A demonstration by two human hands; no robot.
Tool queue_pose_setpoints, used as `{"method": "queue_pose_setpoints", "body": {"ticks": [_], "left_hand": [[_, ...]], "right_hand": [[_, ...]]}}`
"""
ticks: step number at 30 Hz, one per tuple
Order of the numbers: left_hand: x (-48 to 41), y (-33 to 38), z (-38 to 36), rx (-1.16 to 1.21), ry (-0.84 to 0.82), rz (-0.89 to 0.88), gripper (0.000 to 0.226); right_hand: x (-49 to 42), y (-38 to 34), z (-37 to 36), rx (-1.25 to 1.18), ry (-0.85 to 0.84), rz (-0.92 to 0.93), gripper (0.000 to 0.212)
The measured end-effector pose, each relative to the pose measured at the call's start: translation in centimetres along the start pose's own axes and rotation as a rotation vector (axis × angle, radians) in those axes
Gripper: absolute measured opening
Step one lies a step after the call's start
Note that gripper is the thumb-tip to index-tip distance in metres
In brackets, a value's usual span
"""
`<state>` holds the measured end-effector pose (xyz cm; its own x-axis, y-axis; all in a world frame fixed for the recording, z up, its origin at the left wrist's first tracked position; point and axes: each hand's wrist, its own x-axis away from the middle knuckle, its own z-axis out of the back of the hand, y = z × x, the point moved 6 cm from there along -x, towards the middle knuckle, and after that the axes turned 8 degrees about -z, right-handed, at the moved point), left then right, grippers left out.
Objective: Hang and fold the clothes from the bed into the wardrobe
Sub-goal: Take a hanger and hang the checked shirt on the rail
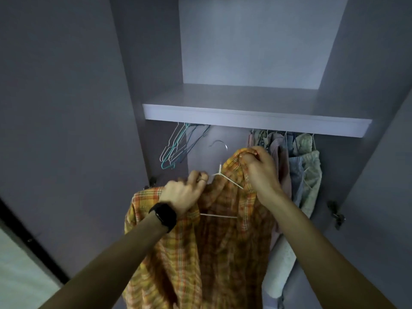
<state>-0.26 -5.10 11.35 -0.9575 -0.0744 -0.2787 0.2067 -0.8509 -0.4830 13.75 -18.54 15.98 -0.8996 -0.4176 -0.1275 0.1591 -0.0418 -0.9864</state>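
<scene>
An orange and yellow plaid shirt (214,248) hangs in front of the open wardrobe, draped over a white wire hanger (220,172) whose hook points up, free of the rail. My left hand (186,194), with a ring and a black watch on the wrist, grips the shirt's left shoulder together with the hanger's arm. My right hand (259,168) pinches the shirt's collar at the upper right, lifted above the hanger's other arm. The hanger's bottom bar shows through the shirt's open front.
A white shelf (256,117) spans the wardrobe above the rail. Several empty wire hangers (178,148) hang at the left. Several hung garments (296,166) crowd the right. Wardrobe doors stand open on both sides, with a hinge (336,216) at right.
</scene>
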Motion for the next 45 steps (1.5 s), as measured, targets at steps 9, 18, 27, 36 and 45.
{"method": "queue_pose_setpoints", "body": {"ticks": [9,18,27,36,45], "left_hand": [[1.0,-5.5,0.7,0.296,0.19,0.322,0.044],[2.3,-5.3,3.9,1.049,0.596,0.338,0.01],[5.7,-3.8,4.3,1.273,0.145,0.08,0.053],[0.4,-3.5,2.6,1.121,0.239,0.253,0.029],[-0.3,-1.7,3.6,0.775,0.238,0.137,0.024]], "right_hand": [[7.7,6.8,0.8,0.45,-0.751,0.03,0.047],[0.3,3.6,-0.8,0.682,-0.326,0.509,0.033],[-0.8,5.3,-1.2,0.569,-0.315,0.44,0.025],[1.7,4.3,-4.2,0.481,-0.376,0.517,0.02],[-0.4,5.9,-1.2,0.683,-0.314,0.439,0.024]]}}
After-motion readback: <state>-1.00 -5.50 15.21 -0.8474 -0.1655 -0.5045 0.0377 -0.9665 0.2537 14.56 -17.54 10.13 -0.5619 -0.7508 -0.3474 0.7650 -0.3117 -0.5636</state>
